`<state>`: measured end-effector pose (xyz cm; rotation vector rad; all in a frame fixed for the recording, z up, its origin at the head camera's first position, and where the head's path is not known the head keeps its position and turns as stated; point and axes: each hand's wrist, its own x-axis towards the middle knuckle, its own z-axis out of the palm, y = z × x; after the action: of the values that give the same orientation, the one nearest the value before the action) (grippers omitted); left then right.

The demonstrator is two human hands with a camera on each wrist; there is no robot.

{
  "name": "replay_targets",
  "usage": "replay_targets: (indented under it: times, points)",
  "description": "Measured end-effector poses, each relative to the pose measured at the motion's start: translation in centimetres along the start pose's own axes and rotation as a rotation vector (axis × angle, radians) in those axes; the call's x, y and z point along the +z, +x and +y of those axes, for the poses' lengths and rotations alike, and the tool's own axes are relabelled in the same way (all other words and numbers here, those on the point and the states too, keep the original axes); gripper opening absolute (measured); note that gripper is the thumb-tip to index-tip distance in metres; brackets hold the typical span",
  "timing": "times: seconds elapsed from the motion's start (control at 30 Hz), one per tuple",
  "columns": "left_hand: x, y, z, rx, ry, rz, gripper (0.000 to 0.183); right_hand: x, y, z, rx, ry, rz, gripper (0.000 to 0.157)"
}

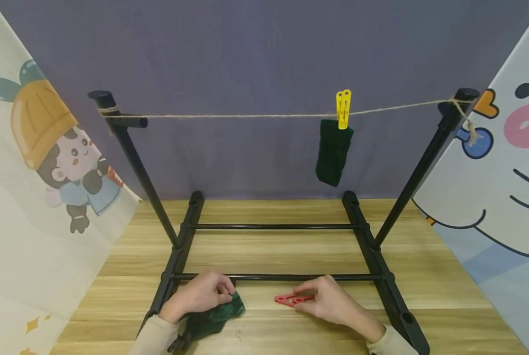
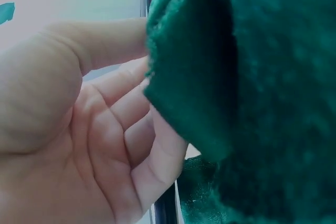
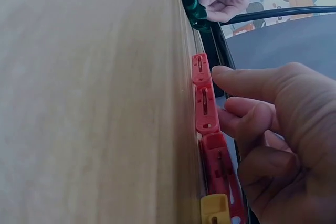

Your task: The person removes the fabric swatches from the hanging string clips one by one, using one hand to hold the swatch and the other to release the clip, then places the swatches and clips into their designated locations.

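My left hand [image 1: 204,293] pinches a dark green velvety cloth [image 1: 230,305] between thumb and fingers. In the left wrist view that cloth [image 2: 283,93] fills the right side, its folded edge at the fingertips; part of it lies low over the wooden table. At right, the thumb and index finger of my right hand [image 1: 326,298] lie on either side of a red clothespin [image 1: 286,300]. The right wrist view has red clothespins [image 3: 206,108] and a yellow one [image 3: 215,208] in a row along the tabletop, fingertips right at the red ones.
A black frame [image 1: 273,277] stands on the table [image 1: 264,251], its two posts joined by a string [image 1: 229,116]. From the string hangs another dark green cloth [image 1: 334,158] under a yellow clothespin [image 1: 343,111]. Cartoon-printed panels flank both sides, and a grey-purple backdrop closes the rear.
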<state>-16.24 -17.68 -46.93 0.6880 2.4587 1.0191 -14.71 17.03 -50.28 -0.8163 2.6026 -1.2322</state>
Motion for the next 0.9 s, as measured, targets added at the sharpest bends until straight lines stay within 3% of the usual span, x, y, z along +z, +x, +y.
replay_targets:
  times: [0.33, 0.57, 0.9]
  points:
    - [-1.9, -1.3, 0.3, -0.018, -0.034, -0.001, 0.016, -1.4, 0.0, -0.6, 0.053, -0.049, 0.022, 0.028]
    - [-3.7, -1.7, 0.9, -0.030, 0.019, 0.122, 0.026, -2.8, 0.0, -1.2, 0.116, 0.012, 0.005, 0.029]
    - [-3.3, -0.6, 1.5, -0.001, 0.005, 0.148, 0.022, -4.6, 0.3, -1.8, 0.068, -0.052, 0.046, 0.030]
